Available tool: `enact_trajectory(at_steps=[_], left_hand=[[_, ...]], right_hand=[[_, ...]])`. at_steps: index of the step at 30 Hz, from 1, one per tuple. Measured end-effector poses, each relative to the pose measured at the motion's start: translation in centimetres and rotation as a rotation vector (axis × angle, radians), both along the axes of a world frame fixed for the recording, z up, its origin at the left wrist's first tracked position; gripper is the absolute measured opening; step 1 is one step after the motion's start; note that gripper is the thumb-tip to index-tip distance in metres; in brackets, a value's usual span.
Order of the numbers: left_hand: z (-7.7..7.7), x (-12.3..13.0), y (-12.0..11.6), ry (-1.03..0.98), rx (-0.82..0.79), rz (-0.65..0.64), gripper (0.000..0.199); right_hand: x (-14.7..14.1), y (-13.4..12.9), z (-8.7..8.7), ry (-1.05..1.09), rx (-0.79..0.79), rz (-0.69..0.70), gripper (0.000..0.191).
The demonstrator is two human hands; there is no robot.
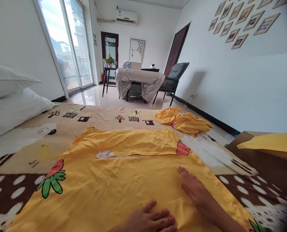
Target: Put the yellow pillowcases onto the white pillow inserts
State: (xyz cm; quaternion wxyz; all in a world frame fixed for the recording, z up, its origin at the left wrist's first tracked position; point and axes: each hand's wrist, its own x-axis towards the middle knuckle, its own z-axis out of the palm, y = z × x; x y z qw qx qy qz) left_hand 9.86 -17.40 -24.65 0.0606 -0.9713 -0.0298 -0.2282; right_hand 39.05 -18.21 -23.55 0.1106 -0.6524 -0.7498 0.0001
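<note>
A yellow cloth that looks like a pillowcase lies spread over the bed, printed with red and green carrot-like shapes. Its far part is folded over toward me, and a white whiskered print peeks out at the fold. My left hand rests palm down near the cloth's near edge, fingers apart. Farther forward and to the right, my right hand lies flat on the same cloth with its fingers stretched out, slightly blurred. Neither hand grips anything. Beyond the fold, a crumpled yellow cloth sits at the bed's far right.
A patterned beige and brown blanket covers the bed. White pillows are stacked at left. At the right edge, more yellow fabric lies over a brown cardboard box. A covered table and a dark chair stand beyond the bed.
</note>
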Motion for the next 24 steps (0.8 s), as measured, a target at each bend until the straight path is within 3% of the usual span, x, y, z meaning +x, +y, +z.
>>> enact_trajectory(at_steps=[3, 6, 9, 14, 17, 20, 22, 24], left_hand=[[-0.3, 0.0, -0.1, 0.009, 0.010, -0.035, 0.036], [0.5, -0.4, 0.0, 0.070, -0.048, -0.076, 0.037], [1.6, -0.7, 0.0, 0.110, -0.124, -0.092, 0.037], [3.4, -0.8, -0.3, 0.154, -0.253, -0.137, 0.036], [3.8, -0.6, -0.8, 0.209, -0.384, -0.164, 0.039], [4.4, -0.3, -1.2, 0.222, -0.611, -0.210, 0.041], [5.1, 0.0, -1.3, 0.220, -0.793, -0.227, 0.039], [6.4, 0.3, -1.4, 0.275, -0.990, -0.204, 0.037]], right_hand=[[-6.5, -1.4, 1.8, 0.097, -0.209, 0.232, 0.052], [-8.5, -2.2, 2.0, 0.075, -0.270, 0.244, 0.052], [-5.6, -3.2, 0.6, -0.012, -0.178, 0.076, 0.056], [4.7, -6.3, -3.6, -0.149, 0.017, -0.225, 0.057], [9.8, -7.7, -5.3, -0.200, 0.084, -0.343, 0.056], [11.3, -7.2, -4.8, -0.242, 0.185, -0.408, 0.057], [9.8, -5.8, -3.0, -0.252, 0.218, -0.365, 0.056], [6.4, -4.1, -0.5, -0.219, 0.160, -0.233, 0.052]])
